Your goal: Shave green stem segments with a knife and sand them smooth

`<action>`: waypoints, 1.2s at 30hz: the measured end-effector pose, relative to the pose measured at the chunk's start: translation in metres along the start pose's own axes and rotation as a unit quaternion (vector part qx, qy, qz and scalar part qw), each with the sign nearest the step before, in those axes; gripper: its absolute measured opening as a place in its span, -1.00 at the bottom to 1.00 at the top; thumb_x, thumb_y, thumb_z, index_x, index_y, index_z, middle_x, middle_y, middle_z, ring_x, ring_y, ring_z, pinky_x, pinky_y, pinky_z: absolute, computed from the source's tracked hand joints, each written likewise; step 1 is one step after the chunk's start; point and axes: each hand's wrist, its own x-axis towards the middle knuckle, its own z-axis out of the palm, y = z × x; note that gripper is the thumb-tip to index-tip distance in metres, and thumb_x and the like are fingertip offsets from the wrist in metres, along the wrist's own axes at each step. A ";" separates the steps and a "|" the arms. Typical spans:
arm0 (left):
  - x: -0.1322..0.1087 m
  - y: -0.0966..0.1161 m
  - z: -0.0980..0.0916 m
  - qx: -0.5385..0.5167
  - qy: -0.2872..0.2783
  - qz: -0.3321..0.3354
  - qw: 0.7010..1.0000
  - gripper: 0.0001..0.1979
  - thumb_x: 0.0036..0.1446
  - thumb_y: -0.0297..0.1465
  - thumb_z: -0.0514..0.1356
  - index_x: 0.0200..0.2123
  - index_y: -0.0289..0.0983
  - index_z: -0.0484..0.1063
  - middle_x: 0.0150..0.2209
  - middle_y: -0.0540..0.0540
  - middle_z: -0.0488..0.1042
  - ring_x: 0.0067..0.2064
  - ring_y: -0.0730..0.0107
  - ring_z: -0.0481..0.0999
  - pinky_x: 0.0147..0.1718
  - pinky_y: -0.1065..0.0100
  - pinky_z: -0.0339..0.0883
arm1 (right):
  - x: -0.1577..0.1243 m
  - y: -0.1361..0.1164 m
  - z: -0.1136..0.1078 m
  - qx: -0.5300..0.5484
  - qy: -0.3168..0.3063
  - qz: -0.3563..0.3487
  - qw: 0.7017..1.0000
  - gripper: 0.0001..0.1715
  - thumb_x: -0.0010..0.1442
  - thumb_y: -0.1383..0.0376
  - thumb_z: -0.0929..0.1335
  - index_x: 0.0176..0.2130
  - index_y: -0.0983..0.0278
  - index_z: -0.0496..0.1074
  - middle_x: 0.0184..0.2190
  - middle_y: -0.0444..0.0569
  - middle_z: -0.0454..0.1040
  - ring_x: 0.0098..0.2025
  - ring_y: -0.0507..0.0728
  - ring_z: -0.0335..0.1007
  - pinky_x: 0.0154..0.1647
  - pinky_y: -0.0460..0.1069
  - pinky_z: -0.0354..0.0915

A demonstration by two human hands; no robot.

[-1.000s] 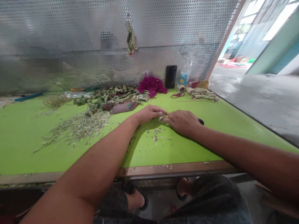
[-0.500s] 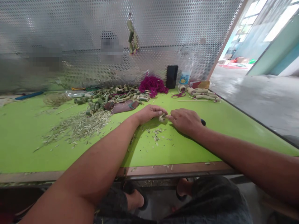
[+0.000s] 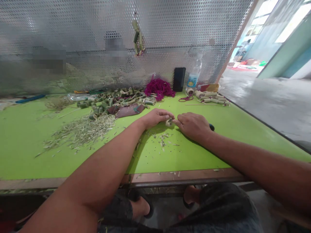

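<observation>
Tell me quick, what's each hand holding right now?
Left hand: closed on a small pale piece.
Right hand: closed around a dark handle.

Item one: short, pale piece [image 3: 168, 123], stubby, with a small dark spot on the side I can see. Held just past the thumb end of the right hand [image 3: 194, 126], partly covered by the fingers of the left hand [image 3: 157, 118]. Its full outline is too small to make out from where I stand.

Item two: dark handle [image 3: 212, 127], rounded at its end. Juts from the heel side of the right hand, opposite the piece; remainder hidden within the grip.
</observation>
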 end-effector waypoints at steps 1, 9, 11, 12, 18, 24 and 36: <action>0.000 0.000 0.000 0.001 0.002 0.000 1.000 -0.72 0.14 -0.32 0.20 -0.13 -0.33 0.55 -0.20 -0.12 0.56 -0.20 0.36 0.48 -0.11 0.30 0.29 | 0.000 0.000 0.000 -0.003 0.000 -0.003 1.000 -0.37 0.37 0.00 0.01 -0.28 0.26 0.45 -0.37 0.04 0.51 -0.31 0.14 0.36 -0.43 -0.02 -0.01; 0.000 0.002 0.001 0.018 0.011 -0.010 1.000 -0.69 0.12 -0.28 0.20 -0.15 -0.34 0.55 -0.25 -0.10 0.56 -0.26 0.38 0.46 -0.18 0.34 0.29 | 0.001 -0.006 -0.004 0.007 -0.064 -0.044 0.997 -0.33 0.36 -0.02 0.00 -0.24 0.27 0.47 -0.35 0.07 0.54 -0.30 0.15 0.40 -0.36 -0.02 0.07; 0.001 0.002 0.001 0.027 0.021 -0.014 0.999 -0.69 0.12 -0.28 0.20 -0.17 -0.36 0.56 -0.27 -0.09 0.56 -0.28 0.39 0.45 -0.21 0.35 0.29 | -0.001 -0.009 -0.004 0.008 -0.076 -0.064 0.995 -0.33 0.35 -0.05 0.01 -0.25 0.26 0.47 -0.35 0.06 0.54 -0.30 0.16 0.41 -0.38 -0.02 0.07; 0.001 0.002 0.002 0.028 0.025 -0.014 0.999 -0.69 0.12 -0.28 0.19 -0.17 -0.36 0.56 -0.28 -0.09 0.56 -0.29 0.39 0.45 -0.22 0.35 0.29 | -0.002 -0.009 -0.004 0.008 -0.074 -0.069 0.995 -0.33 0.34 -0.06 0.01 -0.25 0.25 0.48 -0.35 0.05 0.54 -0.30 0.16 0.41 -0.39 -0.02 0.06; 0.001 0.001 0.003 0.034 0.029 -0.005 0.999 -0.70 0.13 -0.29 0.19 -0.16 -0.36 0.55 -0.27 -0.10 0.56 -0.28 0.38 0.46 -0.19 0.34 0.29 | -0.004 -0.005 -0.005 0.011 -0.009 0.000 1.000 -0.35 0.36 -0.02 0.00 -0.26 0.26 0.46 -0.34 0.05 0.53 -0.30 0.14 0.37 -0.41 -0.02 0.01; 0.002 -0.001 0.003 0.035 0.031 -0.006 0.999 -0.69 0.14 -0.30 0.19 -0.12 -0.35 0.54 -0.19 -0.13 0.56 -0.20 0.34 0.48 -0.15 0.31 0.30 | -0.001 -0.003 -0.003 0.009 -0.007 0.031 0.999 -0.39 0.37 0.00 0.03 -0.24 0.26 0.45 -0.35 0.04 0.52 -0.29 0.14 0.36 -0.41 -0.02 -0.01; 0.001 0.002 0.003 0.042 0.032 -0.007 0.999 -0.70 0.14 -0.32 0.19 -0.12 -0.38 0.54 -0.20 -0.14 0.57 -0.20 0.34 0.49 -0.13 0.31 0.30 | 0.000 -0.002 -0.002 0.015 -0.005 0.024 1.000 -0.42 0.36 0.02 0.05 -0.27 0.26 0.46 -0.37 0.03 0.52 -0.31 0.13 0.36 -0.43 -0.02 -0.05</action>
